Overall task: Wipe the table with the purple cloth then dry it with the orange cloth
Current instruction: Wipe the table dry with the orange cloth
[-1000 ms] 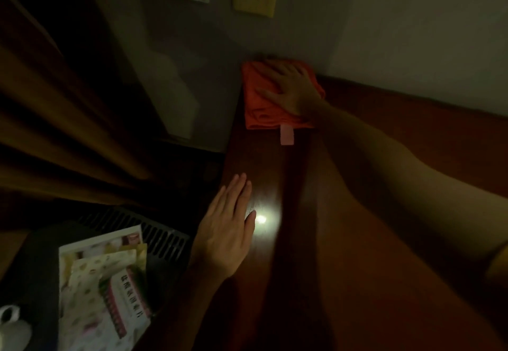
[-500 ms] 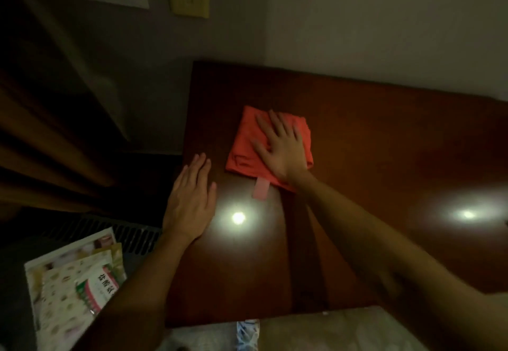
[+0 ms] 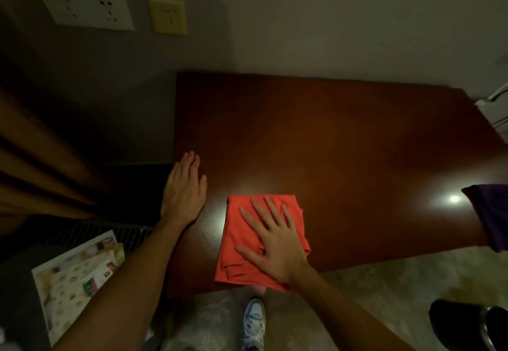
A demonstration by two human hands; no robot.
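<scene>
The folded orange cloth point(image 3: 242, 240) lies at the near left part of the dark red wooden table point(image 3: 343, 136), reaching the front edge. My right hand point(image 3: 275, 240) presses flat on it with fingers spread. My left hand point(image 3: 184, 194) rests flat on the table's left edge, fingers straight and together. The purple cloth point(image 3: 492, 213) hangs over the table's near right edge, partly cut off by the frame.
A grey wall with white sockets point(image 3: 85, 7) and a yellow switch point(image 3: 167, 16) stands behind the table. A brown curtain point(image 3: 41, 163) hangs at left. Paper packets point(image 3: 74, 273) lie at lower left. My shoe point(image 3: 254, 320) and a black stool point(image 3: 467, 323) are on the floor.
My right hand has drawn the orange cloth from the far left corner toward the near edge of the table. The left hand has stayed flat at the left edge.
</scene>
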